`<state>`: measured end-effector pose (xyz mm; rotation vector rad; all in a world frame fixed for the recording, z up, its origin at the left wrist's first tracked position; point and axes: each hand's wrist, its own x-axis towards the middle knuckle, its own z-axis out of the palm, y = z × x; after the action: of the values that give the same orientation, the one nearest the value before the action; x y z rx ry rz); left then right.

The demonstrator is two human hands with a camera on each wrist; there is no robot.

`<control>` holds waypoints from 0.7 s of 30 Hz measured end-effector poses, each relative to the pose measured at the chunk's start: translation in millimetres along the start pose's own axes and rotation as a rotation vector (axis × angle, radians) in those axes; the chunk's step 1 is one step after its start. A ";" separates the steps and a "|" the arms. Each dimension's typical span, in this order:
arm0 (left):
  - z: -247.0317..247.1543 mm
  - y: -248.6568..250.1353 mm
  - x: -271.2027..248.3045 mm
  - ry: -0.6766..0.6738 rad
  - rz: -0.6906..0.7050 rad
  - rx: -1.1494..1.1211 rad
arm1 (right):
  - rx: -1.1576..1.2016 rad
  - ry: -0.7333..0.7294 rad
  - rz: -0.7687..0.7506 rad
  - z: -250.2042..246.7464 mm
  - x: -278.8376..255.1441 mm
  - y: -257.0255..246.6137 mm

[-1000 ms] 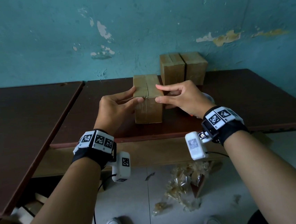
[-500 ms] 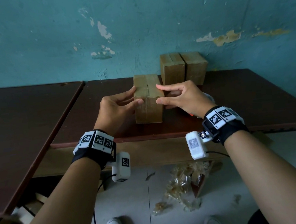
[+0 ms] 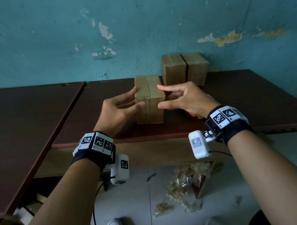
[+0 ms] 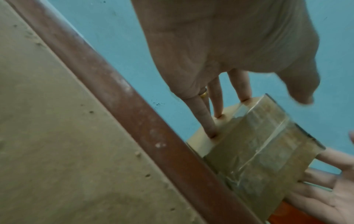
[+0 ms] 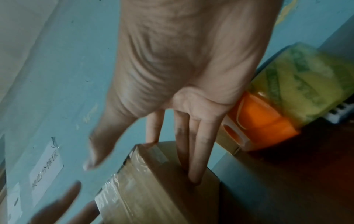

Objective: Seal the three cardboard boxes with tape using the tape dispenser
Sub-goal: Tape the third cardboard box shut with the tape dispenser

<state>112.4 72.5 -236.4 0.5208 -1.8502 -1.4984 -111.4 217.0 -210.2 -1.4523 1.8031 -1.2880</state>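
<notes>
Both grips are spread, left hand (image 3: 115, 110) and right hand (image 3: 182, 100) fingertips steadying the taped box (image 3: 149, 101) mid-worktop (image 3: 251, 98). Two rear boxes (image 3: 185, 69) are seemingly left untaped; the tape dispenser (image 5: 268, 115) is parked nearby.

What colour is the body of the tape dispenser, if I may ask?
Orange; the tape dispenser shows best in the right wrist view.

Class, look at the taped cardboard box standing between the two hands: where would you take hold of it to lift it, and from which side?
Grip the near box by its two bare side walls, one of the hands on each side, the left hand and the right hand. It stands upright and narrow, and glossy tape covers its top and front, probably slippery.
</notes>
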 end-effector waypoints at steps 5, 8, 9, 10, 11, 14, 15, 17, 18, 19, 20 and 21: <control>9.8 13.4 12.0 0.213 -0.039 -0.009 | 0.103 0.116 0.069 7.9 6.7 -14.4; 13.0 9.6 21.7 0.333 0.038 0.169 | 0.039 0.162 0.030 12.2 10.9 -17.2; 13.8 8.3 23.6 0.352 0.054 0.205 | 0.007 0.171 0.013 13.5 11.9 -17.6; 14.1 7.0 25.1 0.366 0.065 0.241 | -0.022 0.184 -0.002 14.9 12.8 -17.9; 15.1 8.1 24.9 0.368 0.078 0.274 | -0.045 0.203 -0.016 16.2 14.2 -16.9; 18.2 13.0 22.6 0.370 0.091 0.333 | -0.066 0.243 -0.029 19.3 16.0 -13.2; 18.7 13.4 22.1 0.363 0.091 0.331 | -0.059 0.245 -0.029 19.6 16.2 -12.2; 17.8 12.9 20.9 0.338 0.103 0.321 | -0.054 0.247 -0.033 19.7 16.4 -10.9; 17.0 11.9 21.0 0.334 0.113 0.322 | -0.051 0.248 -0.033 19.6 16.2 -10.4; 16.1 10.5 21.2 0.331 0.124 0.333 | -0.049 0.250 -0.032 19.7 16.0 -10.1; 15.3 9.4 21.4 0.330 0.140 0.351 | -0.046 0.249 -0.034 19.7 16.0 -9.7; 15.0 8.7 21.2 0.326 0.159 0.366 | -0.046 0.247 -0.036 20.0 16.4 -9.0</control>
<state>88.1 70.5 -224.0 0.7226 -1.8571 -0.9115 -95.8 194.5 -208.0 -1.4068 1.9820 -1.5095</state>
